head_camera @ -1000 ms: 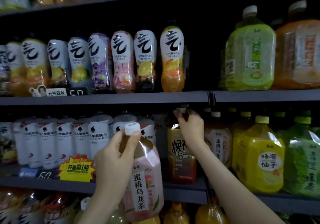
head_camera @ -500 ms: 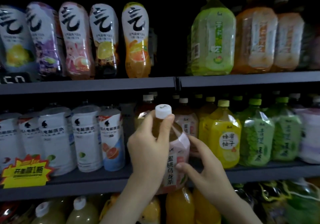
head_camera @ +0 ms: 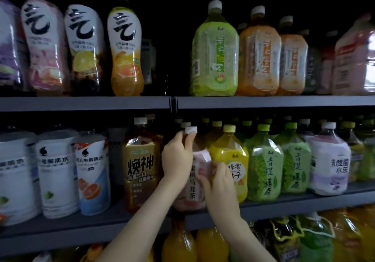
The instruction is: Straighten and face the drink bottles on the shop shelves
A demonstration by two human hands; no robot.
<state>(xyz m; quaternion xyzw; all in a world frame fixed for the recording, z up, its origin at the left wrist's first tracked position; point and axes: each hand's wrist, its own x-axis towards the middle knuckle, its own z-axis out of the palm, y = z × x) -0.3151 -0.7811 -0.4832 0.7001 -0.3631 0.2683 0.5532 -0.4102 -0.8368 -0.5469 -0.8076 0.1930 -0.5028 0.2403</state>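
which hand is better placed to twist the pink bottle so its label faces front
Probably the left hand: it grips the pink bottle by the neck, under the cap, with room to turn. The right hand holds its lower side, crowded against the yellow bottle.

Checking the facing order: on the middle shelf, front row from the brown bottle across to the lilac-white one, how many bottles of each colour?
Brown bottle: 1
Pink bottle: 1
Yellow bottle: 1
Green bottles: 2
Lilac-white bottle: 1
Total: 6
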